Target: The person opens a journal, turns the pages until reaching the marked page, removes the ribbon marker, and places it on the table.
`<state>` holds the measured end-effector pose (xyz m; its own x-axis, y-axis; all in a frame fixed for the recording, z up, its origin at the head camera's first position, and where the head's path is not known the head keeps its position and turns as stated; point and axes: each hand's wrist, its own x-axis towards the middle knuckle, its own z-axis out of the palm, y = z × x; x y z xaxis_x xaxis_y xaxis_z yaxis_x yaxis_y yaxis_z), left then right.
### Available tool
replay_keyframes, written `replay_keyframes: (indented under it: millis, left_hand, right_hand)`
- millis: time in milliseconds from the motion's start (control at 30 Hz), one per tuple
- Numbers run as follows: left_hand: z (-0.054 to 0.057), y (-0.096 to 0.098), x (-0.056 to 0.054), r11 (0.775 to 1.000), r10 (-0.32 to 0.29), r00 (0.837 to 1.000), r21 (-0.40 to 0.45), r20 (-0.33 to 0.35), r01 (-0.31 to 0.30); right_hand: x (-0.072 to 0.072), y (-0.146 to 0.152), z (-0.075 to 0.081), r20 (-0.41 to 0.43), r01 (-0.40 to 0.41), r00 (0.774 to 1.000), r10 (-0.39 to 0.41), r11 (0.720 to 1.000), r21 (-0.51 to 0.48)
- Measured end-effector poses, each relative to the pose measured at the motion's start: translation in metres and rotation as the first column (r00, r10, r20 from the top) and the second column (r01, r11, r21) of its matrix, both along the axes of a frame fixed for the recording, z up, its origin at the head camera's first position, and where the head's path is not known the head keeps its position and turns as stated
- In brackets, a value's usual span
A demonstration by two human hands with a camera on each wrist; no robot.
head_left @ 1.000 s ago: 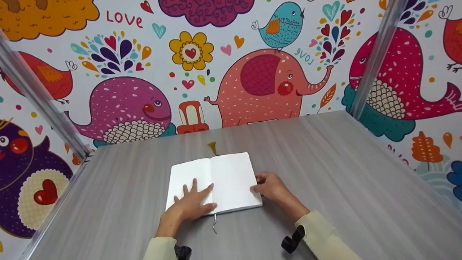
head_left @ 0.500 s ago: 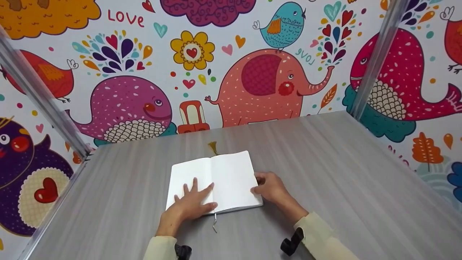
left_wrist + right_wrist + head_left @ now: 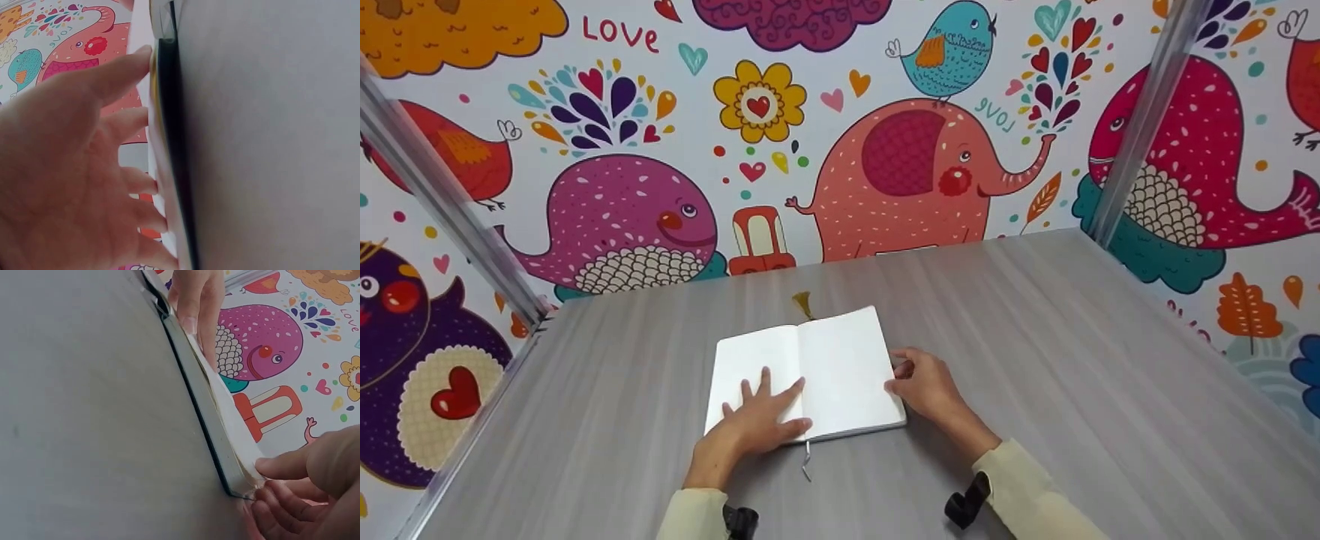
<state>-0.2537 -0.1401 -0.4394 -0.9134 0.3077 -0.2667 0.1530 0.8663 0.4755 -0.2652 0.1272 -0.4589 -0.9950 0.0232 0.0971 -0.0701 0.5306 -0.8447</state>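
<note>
While left hand (image 3: 757, 418) lies spread on the open, white-paged rectangular notebook (image 3: 799, 352), right hand (image 3: 928, 384) pinches the page edge (image 3: 881, 343) nearest it; likely page-turning, needing a lift toward the left.

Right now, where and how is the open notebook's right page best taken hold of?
Probably by its free outer edge, coming from the right, thumb above and fingers below. The right page is anchored at the central fold, and the right wrist view shows upper sheets bowed off the pages beneath. The right hand is at that edge; the left hand rests across the left page.
</note>
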Motion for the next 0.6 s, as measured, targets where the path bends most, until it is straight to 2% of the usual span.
replay_keyframes:
  millis: [67, 133, 200, 300, 433, 600]
  left_hand:
    - [-0.001, 0.000, -0.001, 1.000, -0.003, 1.000, 0.000, 0.001, 0.003]
    - [-0.001, 0.000, -0.001, 1.000, -0.005, 1.000, 0.000, 0.002, 0.005]
    - [0.000, 0.000, -0.001, 1.000, -0.006, 1.000, 0.000, 0.004, 0.006]
    - [0.000, 0.001, -0.001, 1.000, -0.009, 1.000, -0.003, 0.003, 0.009]
    - [0.000, 0.001, -0.002, 1.000, -0.007, 1.000, -0.008, 0.004, 0.007]
    - [0.000, 0.001, -0.002, 1.000, 0.000, 1.000, -0.012, 0.014, 0.001]
  right_hand:
    - [0.000, 0.003, 0.001, -0.034, -0.055, 0.998, 0.056, 0.997, 0.057]
    - [0.000, 0.005, 0.001, -0.069, -0.144, 0.986, 0.152, 0.984, 0.109]
    - [0.000, 0.008, 0.001, -0.085, -0.236, 0.964, 0.251, 0.959, 0.159]
    - [0.000, 0.011, 0.001, -0.096, -0.358, 0.918, 0.386, 0.907, 0.221]
    - [0.000, 0.012, -0.001, -0.085, -0.437, 0.876, 0.475, 0.856, 0.277]
    - [0.001, 0.010, 0.000, -0.029, -0.490, 0.852, 0.523, 0.815, 0.308]
